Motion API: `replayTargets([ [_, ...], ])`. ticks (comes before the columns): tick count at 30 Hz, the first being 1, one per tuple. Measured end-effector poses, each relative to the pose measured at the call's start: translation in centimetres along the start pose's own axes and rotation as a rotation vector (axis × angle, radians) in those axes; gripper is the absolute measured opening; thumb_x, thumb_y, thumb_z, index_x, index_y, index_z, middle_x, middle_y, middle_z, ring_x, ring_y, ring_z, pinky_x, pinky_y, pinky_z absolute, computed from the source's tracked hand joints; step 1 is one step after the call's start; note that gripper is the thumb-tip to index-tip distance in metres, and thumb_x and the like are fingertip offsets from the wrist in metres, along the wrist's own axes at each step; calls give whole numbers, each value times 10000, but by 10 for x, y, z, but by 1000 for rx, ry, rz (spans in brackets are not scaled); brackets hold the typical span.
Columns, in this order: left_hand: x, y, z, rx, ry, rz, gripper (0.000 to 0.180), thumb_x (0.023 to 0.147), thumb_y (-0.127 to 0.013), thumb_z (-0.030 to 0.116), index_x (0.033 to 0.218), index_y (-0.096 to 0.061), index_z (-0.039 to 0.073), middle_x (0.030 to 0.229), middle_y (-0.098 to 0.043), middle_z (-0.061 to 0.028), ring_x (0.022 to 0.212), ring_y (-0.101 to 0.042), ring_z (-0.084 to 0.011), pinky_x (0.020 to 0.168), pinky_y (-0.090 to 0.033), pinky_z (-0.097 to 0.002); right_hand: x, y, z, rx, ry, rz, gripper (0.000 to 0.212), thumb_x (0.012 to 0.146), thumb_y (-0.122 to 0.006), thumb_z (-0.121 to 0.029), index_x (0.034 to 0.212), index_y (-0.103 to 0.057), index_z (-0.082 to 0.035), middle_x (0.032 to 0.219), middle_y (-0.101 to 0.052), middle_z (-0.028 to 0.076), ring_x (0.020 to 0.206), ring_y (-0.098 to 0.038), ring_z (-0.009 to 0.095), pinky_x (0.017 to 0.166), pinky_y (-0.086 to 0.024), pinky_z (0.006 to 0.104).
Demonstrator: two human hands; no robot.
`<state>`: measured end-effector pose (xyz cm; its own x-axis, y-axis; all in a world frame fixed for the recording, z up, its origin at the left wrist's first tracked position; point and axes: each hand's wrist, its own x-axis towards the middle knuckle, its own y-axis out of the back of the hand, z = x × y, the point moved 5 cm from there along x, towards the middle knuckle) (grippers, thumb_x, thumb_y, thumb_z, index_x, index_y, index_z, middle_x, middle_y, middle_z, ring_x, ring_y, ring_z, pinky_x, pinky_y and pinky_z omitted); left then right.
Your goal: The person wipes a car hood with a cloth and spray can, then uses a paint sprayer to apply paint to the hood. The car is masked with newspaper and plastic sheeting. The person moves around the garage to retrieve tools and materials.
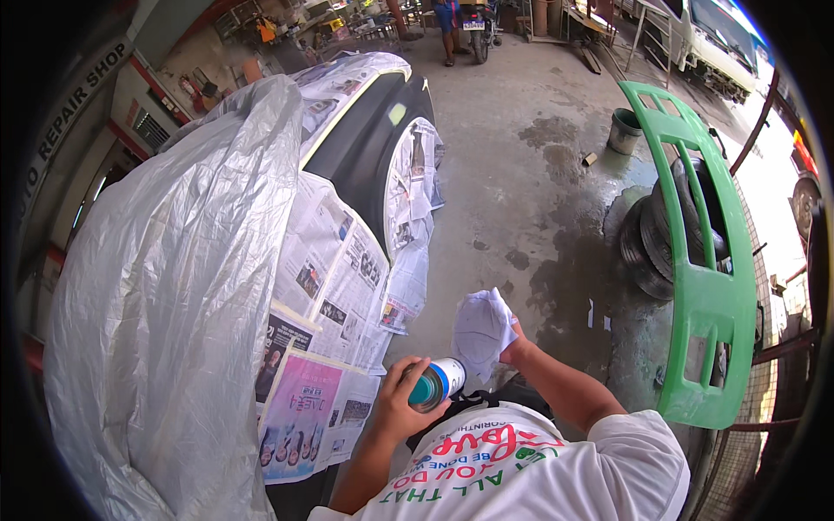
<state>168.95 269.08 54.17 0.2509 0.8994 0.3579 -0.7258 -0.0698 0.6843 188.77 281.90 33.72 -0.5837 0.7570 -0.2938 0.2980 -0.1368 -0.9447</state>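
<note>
from the head view, the left hand [395,408] has its fingers curled tight around a spray can [436,383], thumb on the near side; the can lies tilted, its teal base end turned toward the camera and its white and blue body pointing away to the right. the left forearm rises from the lower edge, bent in toward the chest. the right hand [514,346] is clamped on a white cloth [482,330], fingers closed and mostly hidden under the bunched fabric, which sits just beside the can's far end; whether the two touch i cannot tell. the right forearm comes in from the white shirt sleeve at lower right. left of the hands stands a car masked with newspaper [347,269] and a grey plastic sheet [165,304]; to the right a green bumper [708,295] leans against stacked tyres [647,247] on the wet concrete floor [521,191].
</note>
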Motion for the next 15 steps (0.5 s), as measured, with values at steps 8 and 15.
replayTargets([
  [8, 123, -3, -149, 93, 386, 115, 817, 653, -950, 221, 1378, -609, 62, 1370, -551, -159, 1270, -577, -362, 1043, -520, -450, 392, -152, -121, -827, 209, -129, 509, 1039, -532, -288, 1521, -506, -127, 1516, -545, 87, 1350, -555, 286, 1130, -453, 431],
  [15, 247, -33, -286, 95, 319, 53, 796, 659, -944, 263, 1368, -625, 95, 1350, -566, -169, 1248, -570, -380, 1062, -501, -486, 566, -275, -60, -2131, 875, -289, 709, 911, -562, -246, 1601, -402, -268, 1736, -178, 92, 1578, -145, 448, 1131, -248, 774],
])
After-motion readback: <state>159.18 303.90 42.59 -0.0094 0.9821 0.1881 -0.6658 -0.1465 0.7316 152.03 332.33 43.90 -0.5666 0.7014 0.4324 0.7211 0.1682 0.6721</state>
